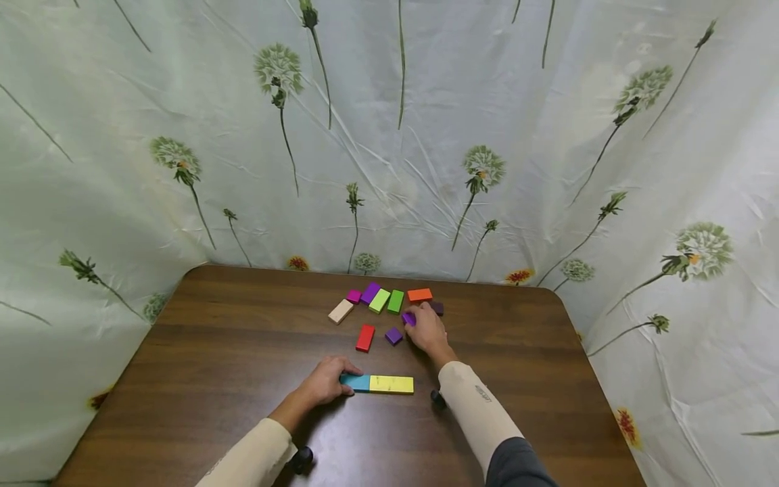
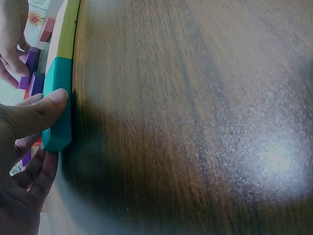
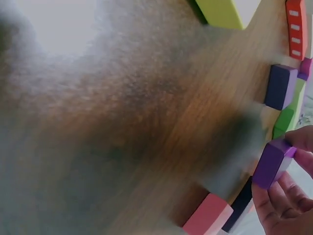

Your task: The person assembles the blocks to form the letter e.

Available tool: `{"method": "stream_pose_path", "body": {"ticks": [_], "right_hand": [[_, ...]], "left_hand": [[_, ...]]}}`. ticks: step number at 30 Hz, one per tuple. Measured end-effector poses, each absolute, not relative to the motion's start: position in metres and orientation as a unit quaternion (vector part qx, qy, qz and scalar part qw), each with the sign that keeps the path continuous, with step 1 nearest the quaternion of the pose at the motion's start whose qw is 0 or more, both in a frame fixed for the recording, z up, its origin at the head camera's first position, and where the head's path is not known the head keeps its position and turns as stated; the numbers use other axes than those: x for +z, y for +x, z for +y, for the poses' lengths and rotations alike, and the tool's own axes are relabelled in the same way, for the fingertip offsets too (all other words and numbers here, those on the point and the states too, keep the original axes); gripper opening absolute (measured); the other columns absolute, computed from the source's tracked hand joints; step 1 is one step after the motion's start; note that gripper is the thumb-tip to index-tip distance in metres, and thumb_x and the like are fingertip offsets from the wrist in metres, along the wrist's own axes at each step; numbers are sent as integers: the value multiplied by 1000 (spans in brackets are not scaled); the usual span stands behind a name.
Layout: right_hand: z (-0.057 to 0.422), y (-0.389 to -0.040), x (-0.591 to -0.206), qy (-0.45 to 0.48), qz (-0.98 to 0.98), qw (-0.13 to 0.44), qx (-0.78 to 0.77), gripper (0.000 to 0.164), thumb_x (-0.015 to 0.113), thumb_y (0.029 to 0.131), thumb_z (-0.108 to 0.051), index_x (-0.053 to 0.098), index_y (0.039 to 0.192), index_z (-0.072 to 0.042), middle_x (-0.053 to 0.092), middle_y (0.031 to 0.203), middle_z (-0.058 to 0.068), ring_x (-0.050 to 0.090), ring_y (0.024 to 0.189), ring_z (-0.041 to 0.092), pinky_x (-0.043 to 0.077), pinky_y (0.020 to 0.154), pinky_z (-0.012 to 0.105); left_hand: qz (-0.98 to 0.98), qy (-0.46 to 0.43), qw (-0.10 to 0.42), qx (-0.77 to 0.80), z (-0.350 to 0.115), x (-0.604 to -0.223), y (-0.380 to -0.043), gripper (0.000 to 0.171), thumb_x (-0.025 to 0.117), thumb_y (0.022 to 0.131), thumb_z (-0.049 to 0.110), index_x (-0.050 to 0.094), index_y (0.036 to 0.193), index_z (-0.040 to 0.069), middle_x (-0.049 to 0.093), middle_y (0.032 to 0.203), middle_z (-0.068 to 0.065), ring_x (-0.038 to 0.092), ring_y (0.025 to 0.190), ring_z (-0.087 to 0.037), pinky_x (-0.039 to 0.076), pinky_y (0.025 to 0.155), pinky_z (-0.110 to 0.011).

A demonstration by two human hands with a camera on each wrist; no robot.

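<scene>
My left hand (image 1: 326, 380) pinches the left end of a teal block (image 2: 57, 107) between thumb and fingers. Against the teal block's right end lies a yellow block (image 1: 391, 385), forming a straight row with it. Farther back, my right hand (image 1: 428, 329) holds a purple block (image 3: 274, 161) between thumb and fingertips. Whether that block touches the table cannot be told. Just left of the right hand is a smaller dark purple block (image 1: 393, 335). A dark block (image 1: 436, 308) and an orange block (image 1: 420, 295) lie behind it.
Toward the table's back edge lie a green block (image 1: 395, 302), a lime block (image 1: 379, 300), a purple block (image 1: 370, 293), a magenta block (image 1: 353, 296) and a beige block (image 1: 341, 311). A red block (image 1: 365, 338) is nearer. A flowered curtain (image 1: 389, 155) hangs behind the table (image 1: 243, 338).
</scene>
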State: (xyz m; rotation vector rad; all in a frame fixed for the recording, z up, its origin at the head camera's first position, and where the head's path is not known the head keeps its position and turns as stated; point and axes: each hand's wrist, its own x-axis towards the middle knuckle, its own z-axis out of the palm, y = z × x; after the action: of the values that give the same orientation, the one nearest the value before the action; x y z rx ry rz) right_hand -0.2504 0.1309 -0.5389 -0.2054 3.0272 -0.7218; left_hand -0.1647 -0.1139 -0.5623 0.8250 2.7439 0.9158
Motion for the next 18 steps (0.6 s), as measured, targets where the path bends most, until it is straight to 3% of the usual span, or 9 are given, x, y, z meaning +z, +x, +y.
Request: {"method": "stream_pose_path", "body": {"ticks": [5,18], "right_hand": [[133,-241,-536,-68,969,13,-239,37,69,84,-14,66,120,-9,54,100,9,52,79,20,47,68,36],[141,-214,-532,-104,960,25,-260,29,75,79,-15,68,107,-9,56,97,7,54,83,20,48,73,37]], "left_hand": [[909,278,62,305,-115,-562,-165,34,84,66,5,75,99,4,69,89,-4,61,84,-21,45,75,-32],[909,278,62,306,-115,-560,-165,33,84,66,6,75,98,5,70,90,-5,61,83,-20,43,75,-32]]}}
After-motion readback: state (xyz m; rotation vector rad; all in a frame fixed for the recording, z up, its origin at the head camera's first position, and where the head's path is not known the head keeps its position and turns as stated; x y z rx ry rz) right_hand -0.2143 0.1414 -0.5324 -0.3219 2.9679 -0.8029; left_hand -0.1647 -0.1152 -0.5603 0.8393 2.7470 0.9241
